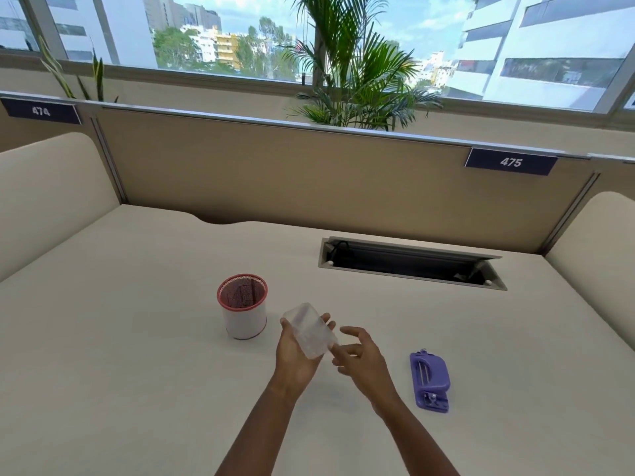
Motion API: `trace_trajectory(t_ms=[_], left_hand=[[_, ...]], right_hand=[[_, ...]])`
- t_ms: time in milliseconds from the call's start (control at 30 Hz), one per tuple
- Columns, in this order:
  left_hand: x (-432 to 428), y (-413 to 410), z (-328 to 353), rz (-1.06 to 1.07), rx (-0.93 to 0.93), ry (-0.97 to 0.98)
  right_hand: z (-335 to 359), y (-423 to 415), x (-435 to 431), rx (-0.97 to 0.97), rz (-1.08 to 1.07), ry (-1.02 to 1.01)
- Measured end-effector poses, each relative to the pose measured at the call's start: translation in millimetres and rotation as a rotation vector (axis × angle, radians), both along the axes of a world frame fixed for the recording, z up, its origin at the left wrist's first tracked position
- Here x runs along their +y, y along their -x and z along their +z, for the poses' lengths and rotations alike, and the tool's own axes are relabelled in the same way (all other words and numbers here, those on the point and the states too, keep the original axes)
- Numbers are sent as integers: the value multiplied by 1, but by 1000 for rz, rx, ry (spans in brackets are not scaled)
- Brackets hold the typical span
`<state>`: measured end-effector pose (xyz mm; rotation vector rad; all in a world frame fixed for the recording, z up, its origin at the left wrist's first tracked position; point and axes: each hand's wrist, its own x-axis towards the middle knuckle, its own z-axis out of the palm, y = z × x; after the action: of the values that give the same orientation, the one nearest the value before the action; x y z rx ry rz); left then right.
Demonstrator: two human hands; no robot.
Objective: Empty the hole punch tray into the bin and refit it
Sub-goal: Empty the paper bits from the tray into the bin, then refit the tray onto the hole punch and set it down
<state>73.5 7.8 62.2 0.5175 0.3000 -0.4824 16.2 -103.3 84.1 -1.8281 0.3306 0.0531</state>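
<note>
While the purple hole punch (430,382) lies on the pale desk (137,338) with its underside turned up and its tray taken off, the left hand (296,355) holds that clear plastic tray (309,330) above the desk, fingers wrapped around its long sides. The tray is tilted, one end raised toward the small bin (243,306), a white cylinder with a red mesh rim that stands just to the left of it; the tray is beside the bin, not over its mouth. What lies inside the tray is too blurred to tell. The right hand (360,359) hovers just right of the tray with its fingers loosely spread and holding nothing; whether its fingertips touch the tray's near end cannot be told. The punch rests well to the right of both hands, apart from them. Farther back, an open cable hatch (412,263) is set into the desk, in front of the beige partition (275,173) that carries a label reading 475 (511,162).
</note>
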Motion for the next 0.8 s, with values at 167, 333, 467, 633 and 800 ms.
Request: trace_trajectory(t_ms=[167,333,467,633,800], left_hand=[[-2,6,-8,-38,43,62],[-4,11,-16,-108,46,68],[-8,15,-19,-140,44,78],[-10,17,-23,-163,46,50],[-12,19,-28,-186,57,-47]], right_hand=[[-13,12,-55,-123,-317,592],[-28,18,-97,102,-524,575],[-35,19,-113,213,-565,262],[-38,21,-117,210,-565,90],[-30,18,-97,163,-478,-92]])
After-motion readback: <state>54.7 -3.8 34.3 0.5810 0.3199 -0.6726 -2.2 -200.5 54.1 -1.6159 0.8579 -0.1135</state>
